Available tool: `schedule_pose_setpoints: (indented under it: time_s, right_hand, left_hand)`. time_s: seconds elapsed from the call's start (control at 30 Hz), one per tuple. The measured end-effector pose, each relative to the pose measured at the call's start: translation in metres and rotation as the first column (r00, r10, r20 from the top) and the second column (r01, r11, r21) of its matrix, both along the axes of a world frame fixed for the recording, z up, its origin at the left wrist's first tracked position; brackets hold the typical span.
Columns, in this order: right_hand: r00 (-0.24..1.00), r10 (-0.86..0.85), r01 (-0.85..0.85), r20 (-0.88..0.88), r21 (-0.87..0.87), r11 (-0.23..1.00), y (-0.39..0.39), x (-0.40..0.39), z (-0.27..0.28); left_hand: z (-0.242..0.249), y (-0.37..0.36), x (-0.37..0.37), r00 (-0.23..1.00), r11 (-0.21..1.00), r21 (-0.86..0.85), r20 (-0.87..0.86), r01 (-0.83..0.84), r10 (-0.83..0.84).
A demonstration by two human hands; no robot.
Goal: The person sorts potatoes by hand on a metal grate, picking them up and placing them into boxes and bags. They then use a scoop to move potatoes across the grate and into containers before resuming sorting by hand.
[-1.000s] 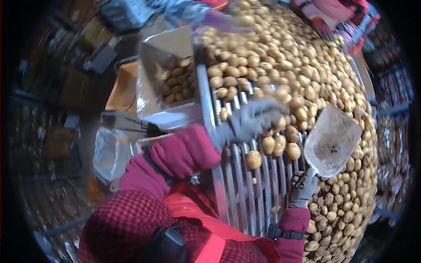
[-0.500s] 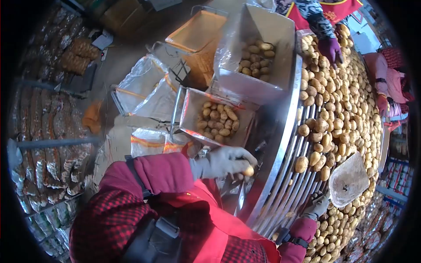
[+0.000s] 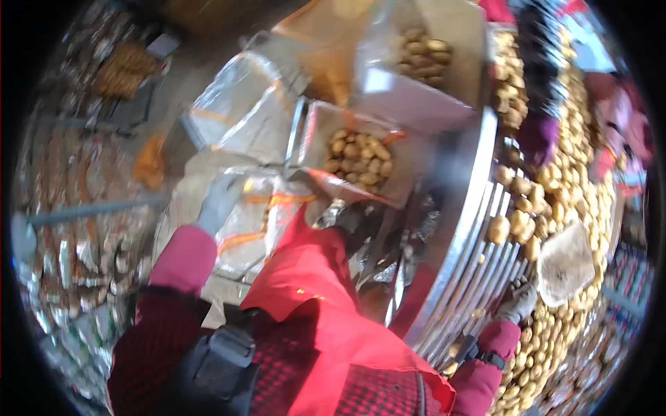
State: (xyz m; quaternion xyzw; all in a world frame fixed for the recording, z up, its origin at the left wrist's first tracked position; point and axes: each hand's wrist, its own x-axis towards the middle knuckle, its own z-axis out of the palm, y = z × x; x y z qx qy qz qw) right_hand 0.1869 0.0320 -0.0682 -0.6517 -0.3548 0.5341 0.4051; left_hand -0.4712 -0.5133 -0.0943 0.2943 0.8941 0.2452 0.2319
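Observation:
My left hand, in a grey glove, is over the rim of a plastic-lined bag on the left. It is smeared by motion, and I cannot tell whether it holds anything. On the right, my gloved right hand is closed at the near end of a flat, dirt-stained scoop, its fingers partly hidden. The scoop lies against a big heap of potatoes, beside the metal bars of the sorting table. A few loose potatoes rest on those bars.
A lined bag of potatoes stands by the table's metal edge, with a larger potato box behind it. Another lined bag is farther left. Across the heap, a co-worker's purple glove reaches in; another person stands at right.
My left hand, which held a potato near the table edge, has swung left to the plastic-lined bag. My right hand stays at the scoop. The view has shifted, and the co-worker's arm reaches farther in.

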Motion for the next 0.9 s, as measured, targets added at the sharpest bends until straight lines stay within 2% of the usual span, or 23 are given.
schedule_pose_setpoints:
  time_s: [0.03, 0.07, 0.1, 0.13, 0.17, 0.2, 0.23, 0.27, 0.3, 0.33, 0.4, 0.43, 0.5, 0.53, 0.57, 0.63, 0.67, 0.7, 0.77, 0.8, 0.83, 0.9]
  right_hand:
    - [0.995, 0.104, -0.104, 0.012, 0.099, 0.99, 0.006, 0.025, -0.027]
    - [0.966, 0.194, -0.216, 0.173, 0.114, 0.97, -0.006, 0.014, -0.026]
    - [0.999, -0.042, 0.044, 0.026, -0.071, 0.996, -0.008, -0.004, -0.011]
    - [0.993, 0.084, -0.086, -0.086, -0.012, 0.996, -0.006, 0.018, -0.025]
    - [0.99, -0.118, 0.118, -0.081, 0.0, 0.993, -0.04, -0.05, 0.039]
    - [0.985, -0.102, 0.103, -0.136, -0.003, 0.995, -0.041, -0.045, 0.04]
    - [0.993, -0.096, 0.099, -0.065, 0.051, 0.994, -0.048, -0.049, 0.049]
    - [0.995, -0.1, 0.099, 0.007, 0.092, 0.991, -0.056, -0.053, 0.056]
    - [0.975, -0.189, 0.195, -0.115, 0.044, 0.98, -0.072, -0.066, 0.09]
    - [0.972, -0.23, 0.233, -0.046, 0.088, 0.968, -0.082, -0.065, 0.104]
    - [0.952, -0.299, 0.303, -0.06, 0.079, 0.95, -0.097, -0.047, 0.134]
    - [0.957, -0.289, 0.29, -0.027, 0.131, 0.948, -0.105, -0.035, 0.15]
    - [0.949, -0.306, 0.316, -0.077, 0.229, 0.921, -0.126, -0.004, 0.182]
    - [0.933, -0.358, 0.332, 0.032, 0.305, 0.893, -0.139, 0.012, 0.2]
    - [0.909, -0.408, 0.412, -0.085, 0.335, 0.847, -0.156, 0.02, 0.228]
    - [0.859, -0.512, 0.464, -0.003, 0.425, 0.777, -0.188, 0.055, 0.263]
    - [0.769, -0.603, 0.443, 0.211, 0.505, 0.741, -0.195, 0.089, 0.247]
    - [0.628, -0.665, 0.392, 0.405, 0.573, 0.72, -0.199, 0.125, 0.233]
    - [0.214, -0.612, 0.3, 0.761, 0.545, 0.783, -0.252, 0.206, 0.277]
    - [-0.034, -0.529, 0.238, 0.848, 0.52, 0.82, -0.273, 0.245, 0.28]
    - [-0.285, -0.413, 0.191, 0.865, 0.474, 0.86, -0.291, 0.281, 0.281]
    - [-0.399, -0.142, 0.36, 0.906, 0.297, 0.884, -0.324, 0.331, 0.303]
  left_hand:
    - [0.007, 0.0, 0.008, 0.987, 0.996, -0.066, 0.142, -0.065, 0.074]
    - [0.022, 0.013, 0.022, 0.995, 0.983, -0.182, 0.099, 0.001, 0.018]
    - [0.012, 0.013, 0.019, 0.993, 0.992, -0.053, 0.017, 0.116, -0.115]
    - [-0.001, 0.017, 0.019, 0.985, 0.989, -0.056, -0.098, 0.134, -0.139]
    - [-0.03, 0.014, 0.007, 0.999, 0.995, 0.102, 0.051, -0.003, -0.003]
    - [0.021, 0.07, 0.027, 0.889, 0.971, 0.077, 0.422, -0.228, 0.175]
    - [-0.005, 0.077, 0.011, 0.996, 0.982, 0.174, -0.065, 0.076, -0.065]
    - [0.01, 0.116, 0.015, 0.993, 0.964, 0.239, -0.008, 0.119, -0.121]
    - [0.039, 0.152, 0.022, 0.984, 0.944, 0.293, 0.048, 0.15, -0.171]
    - [0.052, 0.189, 0.035, 0.96, 0.91, 0.335, 0.045, 0.245, -0.276]
    - [0.07, 0.251, 0.061, 0.868, 0.734, 0.464, -0.286, 0.497, -0.407]
    - [0.067, 0.283, 0.075, 0.835, 0.684, 0.481, -0.289, 0.549, -0.468]
    - [0.08, 0.336, 0.115, 0.601, 0.319, 0.552, -0.462, 0.77, -0.652]
    - [0.092, 0.352, 0.146, 0.568, 0.268, 0.581, -0.427, 0.768, -0.703]
    - [0.09, 0.372, 0.17, 0.516, 0.15, 0.646, -0.426, 0.749, -0.743]
    - [0.118, 0.382, 0.229, 0.461, 0.151, 0.561, -0.466, 0.814, -0.755]
    - [0.12, 0.388, 0.247, 0.416, 0.114, 0.52, -0.51, 0.846, -0.753]
    - [0.114, 0.397, 0.253, 0.375, 0.053, 0.515, -0.545, 0.856, -0.75]
    - [0.111, 0.402, 0.28, 0.314, 0.002, 0.551, -0.473, 0.835, -0.823]
    - [0.103, 0.406, 0.282, 0.267, -0.006, 0.49, -0.486, 0.872, -0.832]
    - [0.084, 0.411, 0.277, 0.239, -0.02, 0.457, -0.5, 0.889, -0.833]
    - [0.087, 0.408, 0.28, 0.233, 0.005, 0.437, -0.47, 0.899, -0.851]
